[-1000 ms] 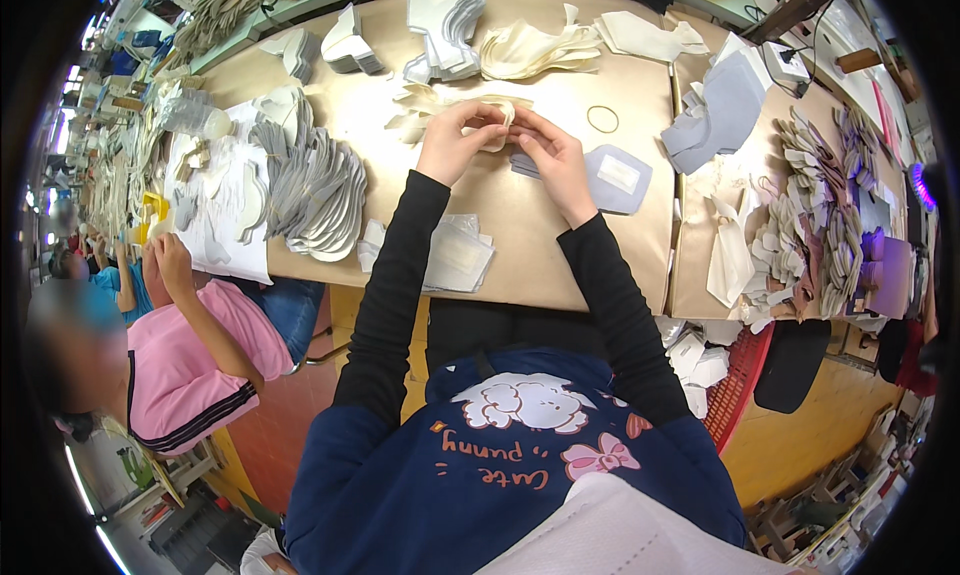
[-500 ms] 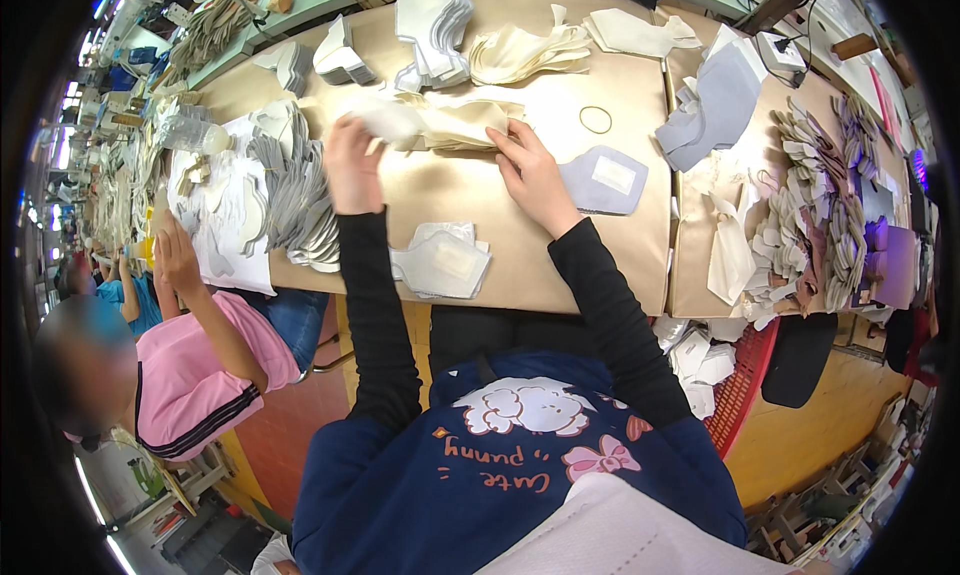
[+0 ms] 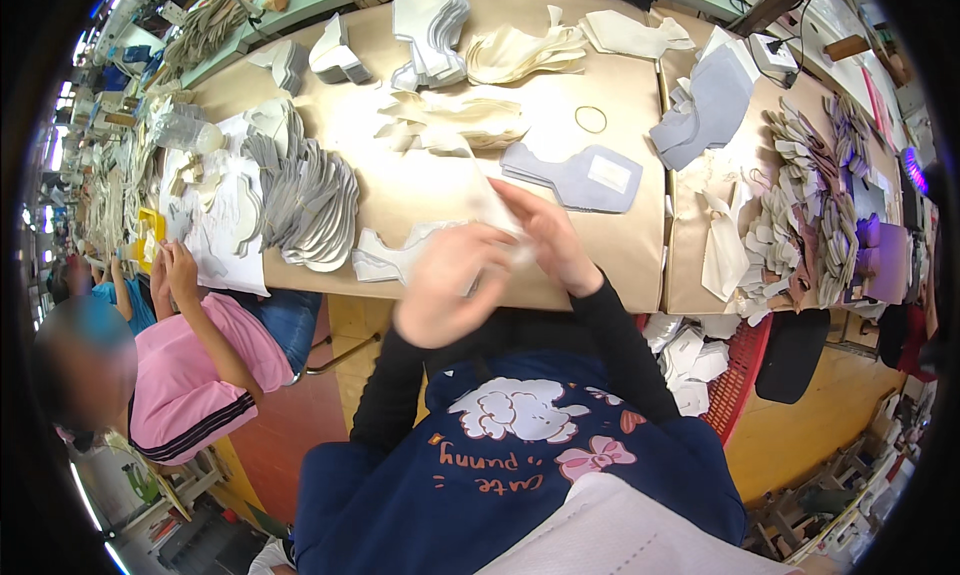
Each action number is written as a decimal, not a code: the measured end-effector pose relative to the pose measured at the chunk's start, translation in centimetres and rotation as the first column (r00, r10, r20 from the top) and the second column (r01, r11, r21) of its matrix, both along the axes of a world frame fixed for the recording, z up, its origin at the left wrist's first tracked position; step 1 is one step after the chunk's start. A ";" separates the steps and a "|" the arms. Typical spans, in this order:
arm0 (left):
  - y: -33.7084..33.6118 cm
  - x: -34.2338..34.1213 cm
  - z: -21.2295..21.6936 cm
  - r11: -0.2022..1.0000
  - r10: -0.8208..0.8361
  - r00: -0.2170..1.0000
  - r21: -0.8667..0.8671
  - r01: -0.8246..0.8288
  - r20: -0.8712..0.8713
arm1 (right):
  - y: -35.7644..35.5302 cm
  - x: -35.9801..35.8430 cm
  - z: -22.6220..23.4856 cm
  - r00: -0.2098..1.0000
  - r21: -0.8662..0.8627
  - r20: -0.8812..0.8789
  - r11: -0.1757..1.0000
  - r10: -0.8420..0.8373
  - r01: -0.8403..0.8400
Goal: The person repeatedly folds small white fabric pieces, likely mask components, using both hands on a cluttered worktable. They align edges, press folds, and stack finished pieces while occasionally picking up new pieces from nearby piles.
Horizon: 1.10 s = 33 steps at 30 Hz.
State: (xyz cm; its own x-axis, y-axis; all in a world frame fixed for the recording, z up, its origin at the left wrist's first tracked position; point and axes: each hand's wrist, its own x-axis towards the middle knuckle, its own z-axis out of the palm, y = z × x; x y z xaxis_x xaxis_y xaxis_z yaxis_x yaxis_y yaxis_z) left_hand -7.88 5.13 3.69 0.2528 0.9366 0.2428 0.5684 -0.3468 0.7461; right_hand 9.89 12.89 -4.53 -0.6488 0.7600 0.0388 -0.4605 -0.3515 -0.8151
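Note:
A thin cream fabric piece (image 3: 482, 190) hangs between my hands, blurred by motion, above the near middle of the table. My right hand (image 3: 552, 237) has its fingers closed at the piece's right edge. Close to its lower end is my left hand (image 3: 452, 287), its bent fingers smeared, so its grip does not show. Beneath my left hand lie pale cut-out pieces (image 3: 385, 259), partly covered. A loose pile of cream fabric pieces (image 3: 450, 118) lies beyond my hands. Right of them is a grey cut-out stack (image 3: 600, 183) with a white patch.
Across the back stand white-grey stacks (image 3: 430, 30) and cream pieces (image 3: 525, 55). A rubber band (image 3: 591, 120) lies right of centre. Grey layered pieces (image 3: 315, 210) cover the left side. At the left sits a person in a pink shirt (image 3: 200, 375). A red basket (image 3: 738, 375) stands below the right edge.
Both hands have come back from the cream pile toward me, and a cream piece has come along. My left hand has moved right, close to my right hand. The grey stack is more exposed.

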 end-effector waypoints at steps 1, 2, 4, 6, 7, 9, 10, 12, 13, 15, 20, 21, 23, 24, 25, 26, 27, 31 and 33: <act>0.4 1.7 -0.9 0.991 -0.130 0.992 0.037 0.130 0.002 | -1.2 1.0 0.1 0.996 0.010 0.083 1.000 -0.007 0.007; 0.5 2.6 -1.5 0.971 -0.227 0.973 0.069 0.229 -0.030 | -2.1 2.2 0.1 0.983 -0.079 0.181 0.995 -0.043 0.058; 1.0 3.6 -2.9 0.954 -0.296 0.930 0.029 0.297 0.216 | -3.7 5.0 0.1 0.932 -0.223 0.352 0.959 -0.086 0.173; 1.6 4.1 -4.2 0.967 -0.201 0.897 -0.065 0.245 0.393 | -4.7 8.3 0.0 0.929 -0.229 0.317 0.934 -0.194 0.273; 2.6 4.3 -5.2 0.992 -0.086 0.958 -0.062 0.106 0.272 | -5.0 9.6 -0.1 0.919 -0.228 0.312 0.920 -0.242 0.320; 6.0 5.1 -7.5 0.996 0.034 0.997 0.080 -0.039 0.071 | -6.0 11.5 -0.3 0.855 -0.181 0.387 0.880 -0.346 0.438; 7.4 5.3 -8.6 0.997 0.057 0.998 0.060 -0.058 0.013 | -6.4 12.1 -0.4 0.807 -0.156 0.438 0.850 -0.397 0.503; 9.8 5.4 -10.3 0.969 0.126 0.958 0.237 -0.063 -0.258 | -6.9 13.1 -0.3 0.728 0.116 0.500 0.869 -0.470 0.481; 10.6 5.5 -10.9 0.945 0.175 0.908 0.324 -0.047 -0.380 | -7.1 13.5 -0.1 0.682 0.247 0.521 0.856 -0.512 0.454; 11.6 4.7 -11.2 0.975 0.087 0.925 0.224 -0.003 -0.369 | -7.5 14.3 0.5 0.679 0.275 0.509 0.848 -0.529 0.454; 11.4 4.2 -9.4 0.985 -0.011 0.958 0.160 0.060 -0.287 | -8.0 15.5 1.3 0.610 0.279 0.516 0.791 -0.601 0.544; 10.9 4.2 -8.9 0.988 -0.044 0.964 0.129 0.081 -0.261 | -8.2 15.5 1.3 0.598 0.234 0.497 0.761 -0.629 0.606; 9.5 4.3 -8.2 0.984 -0.111 0.978 0.116 0.132 -0.178 | -8.3 16.2 1.5 0.512 0.307 0.526 0.713 -0.679 0.630; 8.6 4.4 -8.0 0.977 -0.145 0.982 0.137 0.161 -0.123 | -8.3 16.7 1.7 0.502 0.339 0.518 0.705 -0.693 0.623; 7.8 4.4 -7.8 0.969 -0.180 0.981 0.159 0.189 -0.069 | -8.4 17.2 2.0 0.494 0.368 0.507 0.696 -0.706 0.617; 7.0 4.1 -7.8 0.963 -0.252 0.968 0.102 0.251 0.001 | -8.2 17.5 2.2 0.519 0.371 0.484 0.703 -0.704 0.607; 5.9 4.0 -8.0 0.964 -0.267 0.960 0.006 0.267 0.083 | -8.3 17.9 2.6 0.551 0.340 0.476 0.721 -0.685 0.603; 2.6 4.3 -9.5 0.970 -0.229 0.973 -0.080 0.229 -0.001 | -8.2 17.9 4.5 0.584 0.390 0.479 0.755 -0.655 0.527; 1.4 4.8 -9.9 0.992 -0.128 0.954 -0.044 0.121 -0.270 | -7.7 16.7 5.5 0.516 0.496 0.542 0.748 -0.664 0.441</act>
